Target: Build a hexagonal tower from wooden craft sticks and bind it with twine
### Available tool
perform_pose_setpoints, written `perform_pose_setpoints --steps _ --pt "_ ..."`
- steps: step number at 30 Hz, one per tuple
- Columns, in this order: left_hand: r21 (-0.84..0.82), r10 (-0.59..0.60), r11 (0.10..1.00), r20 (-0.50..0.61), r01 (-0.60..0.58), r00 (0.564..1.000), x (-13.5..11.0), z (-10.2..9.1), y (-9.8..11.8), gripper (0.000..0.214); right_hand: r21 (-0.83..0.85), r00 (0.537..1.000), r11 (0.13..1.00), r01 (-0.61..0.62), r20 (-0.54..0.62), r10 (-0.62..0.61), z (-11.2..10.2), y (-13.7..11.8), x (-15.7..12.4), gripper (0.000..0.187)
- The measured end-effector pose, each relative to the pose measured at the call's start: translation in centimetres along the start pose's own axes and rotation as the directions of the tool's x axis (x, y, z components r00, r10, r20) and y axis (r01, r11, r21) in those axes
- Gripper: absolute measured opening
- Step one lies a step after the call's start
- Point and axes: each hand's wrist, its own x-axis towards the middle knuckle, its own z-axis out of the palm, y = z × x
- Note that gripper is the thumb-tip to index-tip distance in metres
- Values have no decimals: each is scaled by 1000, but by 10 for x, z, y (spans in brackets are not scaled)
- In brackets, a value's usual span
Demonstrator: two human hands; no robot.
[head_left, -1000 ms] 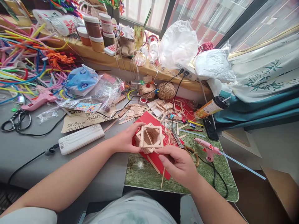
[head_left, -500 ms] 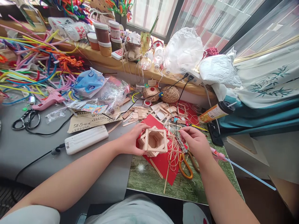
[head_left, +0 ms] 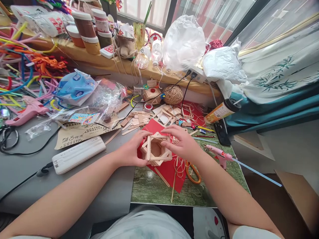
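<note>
A hollow star-shaped holder of stacked wooden craft sticks (head_left: 149, 149) stands on red paper (head_left: 179, 182). My left hand (head_left: 131, 151) is wrapped round its left side, thumb low at the front and fingers behind. On the other side, my right hand (head_left: 184, 145) reaches over the upper right rim. Its thumb is at the opening and its fingers lie along the back edge. Tangled twine (head_left: 179, 168) lies partly under the right hand, beside scissors with orange handles (head_left: 195, 176), whose blades are hidden. A loose craft stick (head_left: 161, 177) lies in front of the holder.
Behind the holder lie scattered craft sticks (head_left: 139, 119) and a twine ball (head_left: 173, 95). A pink glue gun (head_left: 220, 153) with a long glue stick is at the right, near a drink cup (head_left: 221, 111). At the left sits a white power bank (head_left: 79, 154) with a cable.
My right hand has moved left from the twine to the holder's rim, leaving the glue gun uncovered. My left hand keeps its hold. The whole view has shifted slightly.
</note>
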Motion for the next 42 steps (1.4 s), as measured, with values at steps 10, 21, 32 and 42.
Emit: perform_pose_setpoints --steps 10,21,32,42 --pt "43 -2 999 4 2 1000 1 -2 2 104 -151 992 980 129 2 -130 6 7 15 15" --pt "87 -28 996 16 26 999 1 -2 -1 104 -91 999 996 17 -41 -20 -7 19 -10 15" --pt "120 -2 993 28 -1 1000 0 -2 -4 107 301 935 934 -191 -233 267 31 37 -33 11" --pt "105 13 994 42 -17 999 4 -2 -3 106 290 926 936 -198 -257 276 27 41 -31 15"
